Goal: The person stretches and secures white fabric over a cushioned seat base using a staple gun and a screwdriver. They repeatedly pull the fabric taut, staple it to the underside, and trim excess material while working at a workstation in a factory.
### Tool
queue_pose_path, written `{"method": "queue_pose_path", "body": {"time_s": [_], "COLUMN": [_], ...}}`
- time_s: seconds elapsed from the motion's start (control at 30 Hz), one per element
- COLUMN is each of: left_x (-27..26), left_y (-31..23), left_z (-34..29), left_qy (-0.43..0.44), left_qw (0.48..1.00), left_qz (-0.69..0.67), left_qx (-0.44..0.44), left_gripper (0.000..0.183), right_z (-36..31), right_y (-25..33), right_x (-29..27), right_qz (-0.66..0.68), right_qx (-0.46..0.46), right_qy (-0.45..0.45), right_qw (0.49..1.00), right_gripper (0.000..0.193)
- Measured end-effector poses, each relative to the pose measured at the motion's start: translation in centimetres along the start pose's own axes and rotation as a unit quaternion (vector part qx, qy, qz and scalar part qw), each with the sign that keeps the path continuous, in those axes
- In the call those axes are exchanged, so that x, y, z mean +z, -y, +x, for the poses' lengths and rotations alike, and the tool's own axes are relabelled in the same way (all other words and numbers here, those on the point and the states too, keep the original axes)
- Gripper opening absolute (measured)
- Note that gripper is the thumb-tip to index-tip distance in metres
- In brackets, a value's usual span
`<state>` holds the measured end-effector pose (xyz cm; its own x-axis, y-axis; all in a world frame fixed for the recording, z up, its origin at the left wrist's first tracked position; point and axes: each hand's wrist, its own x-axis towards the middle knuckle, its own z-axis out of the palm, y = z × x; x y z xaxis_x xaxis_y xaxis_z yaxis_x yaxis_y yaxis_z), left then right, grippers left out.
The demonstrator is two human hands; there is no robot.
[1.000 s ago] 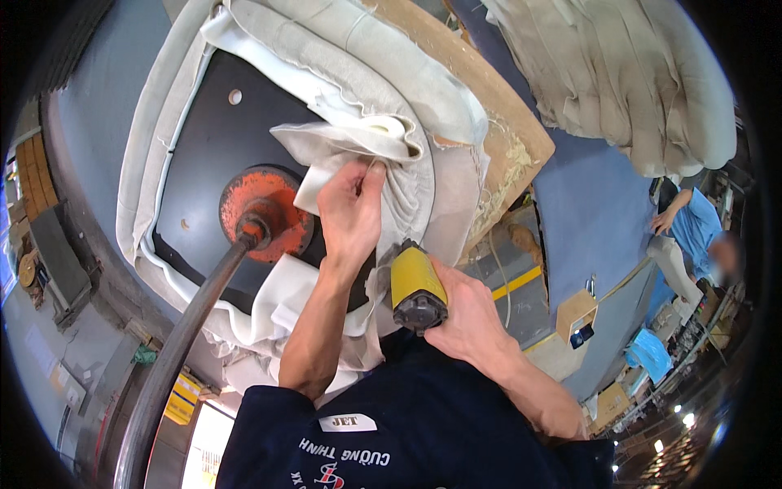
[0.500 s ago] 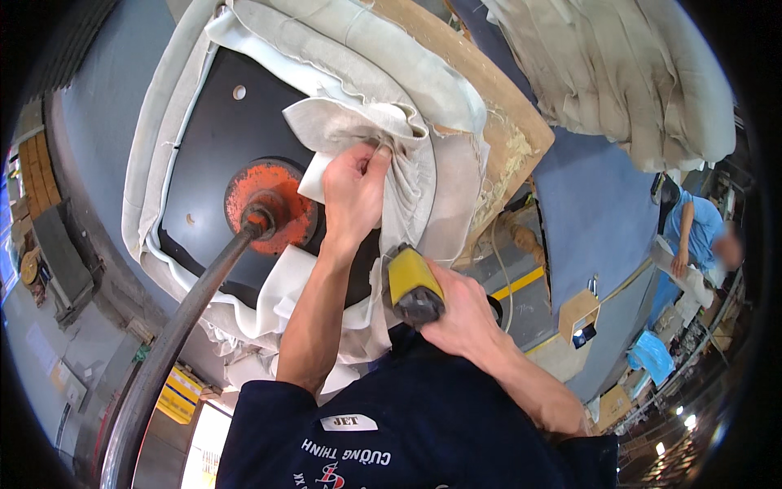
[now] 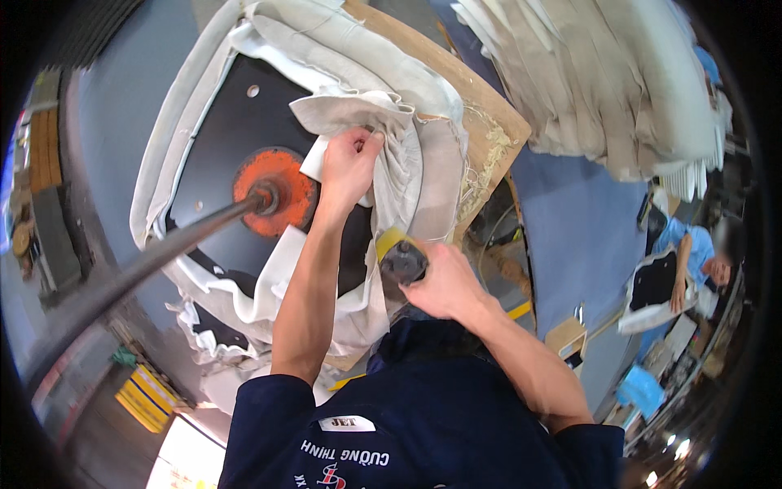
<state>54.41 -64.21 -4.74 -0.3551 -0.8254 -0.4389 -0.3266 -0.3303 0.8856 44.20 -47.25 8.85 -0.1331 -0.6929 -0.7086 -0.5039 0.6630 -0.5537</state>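
Observation:
My left hand (image 3: 352, 169) pinches a bunched fold of light beige fabric (image 3: 395, 159) along the edge of a padded seat. A yellow and black staple gun (image 3: 402, 259) is gripped in my right hand (image 3: 452, 281); its nose is hidden, close to the fabric edge nearest me. The seat lies with its black base panel (image 3: 216, 122) up, and white padding and fabric run loosely round its rim. An orange round press pad (image 3: 277, 191) on a metal rod (image 3: 155, 262) bears on the panel, left of my left forearm.
A wooden board (image 3: 423, 49) lies under the seat. Stacked beige fabric (image 3: 595, 81) covers part of a blue-grey table (image 3: 570, 220) at right. Farther right, a person in a blue shirt (image 3: 692, 240) handles another padded black panel (image 3: 654, 281). A small box (image 3: 564, 337) stands near the table edge.
The view has shifted, so the rod now looks flatter across the left. My left hand keeps its pinch on the fabric. The other person's panel has come into clearer view.

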Motion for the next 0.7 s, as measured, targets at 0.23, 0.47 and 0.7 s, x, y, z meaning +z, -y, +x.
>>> {"method": "queue_pose_path", "body": {"time_s": [0.23, 0.47, 0.7], "left_x": [1.5, 12.0, 7.6], "left_y": [-3.0, 5.0, 7.7], "left_z": [-15.9, -32.2, -34.3], "left_qy": [-0.282, -0.235, -0.308], "left_qw": [0.935, 0.818, 0.864], "left_qz": [0.142, 0.512, 0.381], "left_qx": [0.159, 0.12, 0.115], "left_gripper": [0.033, 0.071, 0.032], "right_z": [2.3, 3.0, 3.3], "right_y": [-2.0, -4.8, -4.4], "right_x": [-4.0, -8.8, -10.6], "right_qz": [-0.015, 0.1, -0.014], "right_qx": [-0.005, -0.052, -0.114], "right_qy": [0.095, 0.101, 0.095], "right_qw": [0.995, 0.988, 0.989], "right_gripper": [0.033, 0.022, 0.025]}}
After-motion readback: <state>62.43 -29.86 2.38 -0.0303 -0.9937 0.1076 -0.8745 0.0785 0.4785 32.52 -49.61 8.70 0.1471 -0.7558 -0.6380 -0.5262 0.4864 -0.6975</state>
